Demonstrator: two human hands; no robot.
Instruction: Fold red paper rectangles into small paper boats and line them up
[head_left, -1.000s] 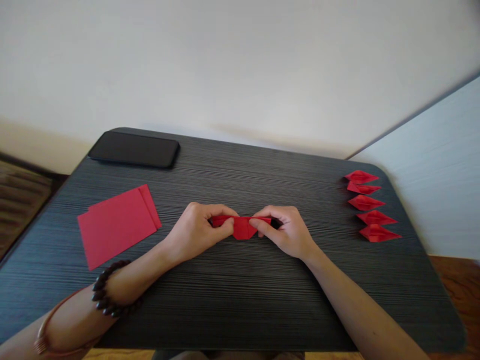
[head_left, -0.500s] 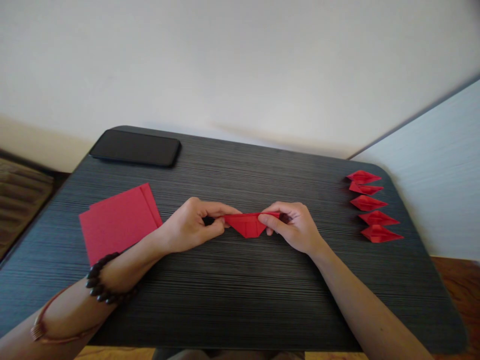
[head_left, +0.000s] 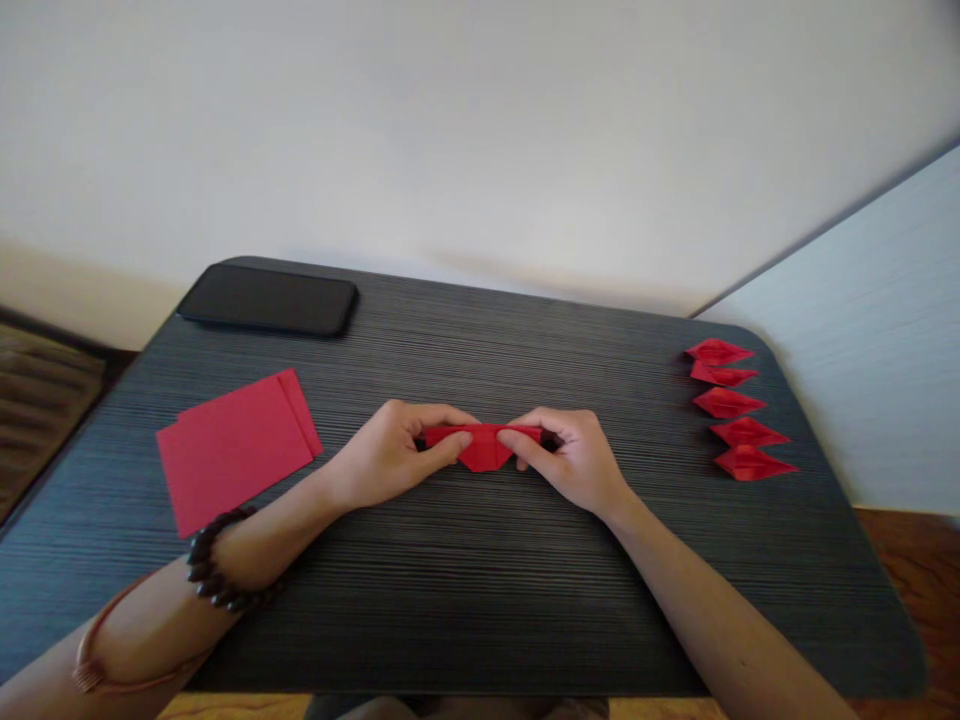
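A folded red paper [head_left: 484, 447] is held between my two hands above the middle of the dark table [head_left: 480, 590]. Its long edge runs along the top, and the lower part narrows to a short flat bottom. My left hand [head_left: 397, 450] pinches the left part, thumb in front and fingers behind. The right part is pinched the same way by my right hand [head_left: 570, 455]. Both thumbs press on the front near the centre, a small gap apart. The fingertips behind the paper are hidden.
Red paper sheets [head_left: 236, 450] lie stacked to the left, near my left forearm. At the back left rests a black phone [head_left: 270, 299]. Several folded red paper boats [head_left: 729, 403] form a column near the right edge. A pale wall [head_left: 480, 140] stands behind the table.
My left thumb has moved right, onto the front of the paper near its centre. The paper and my right hand have shifted slightly left in view.
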